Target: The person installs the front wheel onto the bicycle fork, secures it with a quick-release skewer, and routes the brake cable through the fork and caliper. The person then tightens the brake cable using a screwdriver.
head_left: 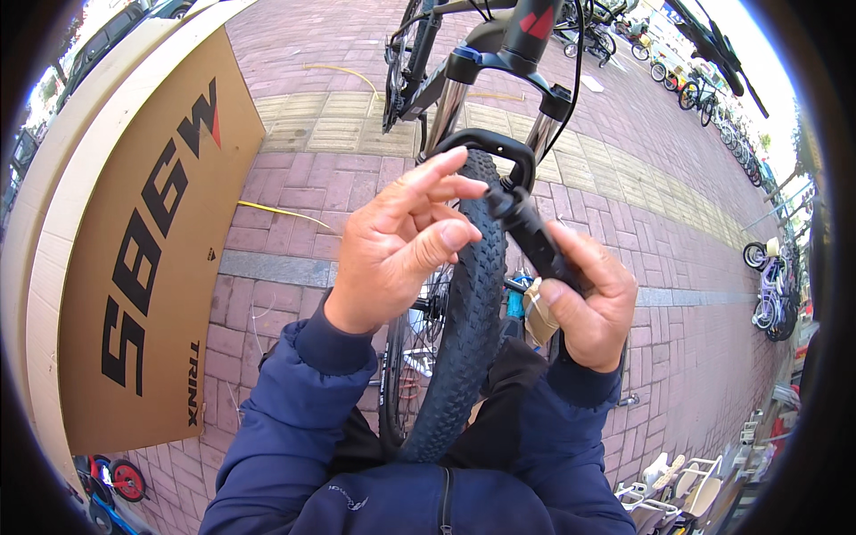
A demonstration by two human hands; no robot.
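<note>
A black elongated part with a rounded, knobbed end (535, 234) is in my right hand (593, 299), whose fingers and thumb close on its lower end. It is tilted, its upper end pointing up and left; blur hides its exact kind. My left hand (401, 223) is empty, with fingers and thumb apart, its fingertips just left of the knobbed end. Behind both hands stands a bicycle's front wheel with a knobby black tyre (468, 330), between my legs. The suspension fork (450, 107) straddles it, and the black fork arch (490, 138) curves over the tyre.
A large cardboard box (156, 267) stands on the left. Yellow straps (281, 212) lie on the reddish brick paving (285, 183). Below my right hand, a tan wrapped item (538, 316) is partly hidden. Parked bicycles (774, 290) line the right side, and child seats (687, 486) stand lower right.
</note>
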